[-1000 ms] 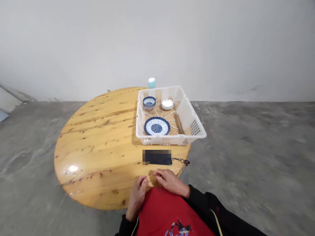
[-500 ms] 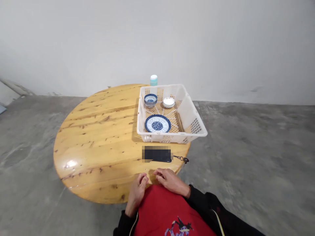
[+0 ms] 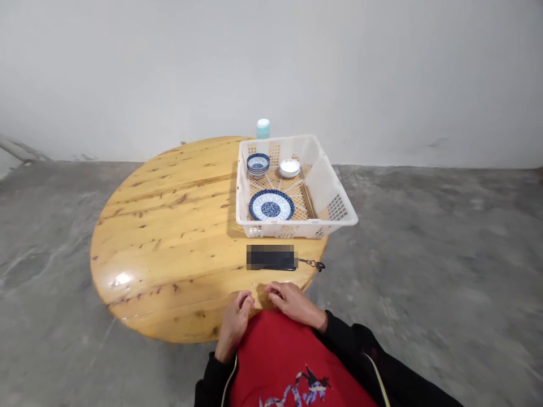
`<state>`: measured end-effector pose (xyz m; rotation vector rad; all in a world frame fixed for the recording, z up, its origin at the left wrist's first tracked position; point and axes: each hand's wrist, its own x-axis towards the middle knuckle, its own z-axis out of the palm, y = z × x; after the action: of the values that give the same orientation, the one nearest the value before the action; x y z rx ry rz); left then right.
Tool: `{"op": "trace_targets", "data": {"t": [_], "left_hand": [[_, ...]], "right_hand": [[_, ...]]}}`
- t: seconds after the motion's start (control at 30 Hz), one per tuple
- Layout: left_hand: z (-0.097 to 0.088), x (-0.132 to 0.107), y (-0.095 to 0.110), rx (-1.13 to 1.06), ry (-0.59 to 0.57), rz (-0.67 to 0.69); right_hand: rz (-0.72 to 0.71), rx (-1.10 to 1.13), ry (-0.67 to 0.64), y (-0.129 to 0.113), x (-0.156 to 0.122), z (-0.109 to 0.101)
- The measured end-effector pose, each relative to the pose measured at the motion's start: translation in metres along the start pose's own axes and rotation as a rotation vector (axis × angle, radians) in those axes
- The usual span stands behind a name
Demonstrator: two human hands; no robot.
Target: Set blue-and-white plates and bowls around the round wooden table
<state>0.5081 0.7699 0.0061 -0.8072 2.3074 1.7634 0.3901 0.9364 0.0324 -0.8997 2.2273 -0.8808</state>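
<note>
My left hand (image 3: 236, 321) rests at the near edge of the round wooden table (image 3: 161, 254), fingers loosely bent and nothing in it. Beside it, a small gap away, lies my right hand (image 3: 293, 303), also empty with relaxed, slightly curled fingers. Just beyond both is a dark, phone-like flat object (image 3: 271, 258), partly blurred out, with a short strap and clip (image 3: 314, 263) on its right. Farther back stands a white plastic basket (image 3: 337, 195). In it are blue-and-white plates (image 3: 271, 207), stacked blue-patterned bowls (image 3: 258, 164), small white dishes (image 3: 289, 168) and chopsticks (image 3: 309, 202). Neither hand touches these.
Behind the basket stands a light-blue bottle (image 3: 263, 130) with a white top. The basket's right side overhangs the table's edge. A grey concrete floor (image 3: 424, 254) surrounds the table, and a pale wall (image 3: 169, 68) rises behind it.
The view has tilted down slightly, so the table, basket and hands appear a little higher. Both hands keep their pose, and nothing on the table has been moved.
</note>
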Motion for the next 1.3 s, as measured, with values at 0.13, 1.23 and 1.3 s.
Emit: {"op": "trace_targets", "data": {"t": [0.13,1.23,1.3], "left_hand": [[-0.004,-0.001,-0.005,-0.005,-0.029,0.006],[-0.07,0.113,0.233,0.349,0.149,0.423],[-0.057,0.149,0.248,0.505,0.148,0.366]], "right_hand": [[0.029,0.029,0.015,-0.001,-0.003,0.006],[-0.068,0.271,0.468,0.004,0.061,-0.206],[-0.04,0.172,0.516,0.017,0.088,-0.232]]}}
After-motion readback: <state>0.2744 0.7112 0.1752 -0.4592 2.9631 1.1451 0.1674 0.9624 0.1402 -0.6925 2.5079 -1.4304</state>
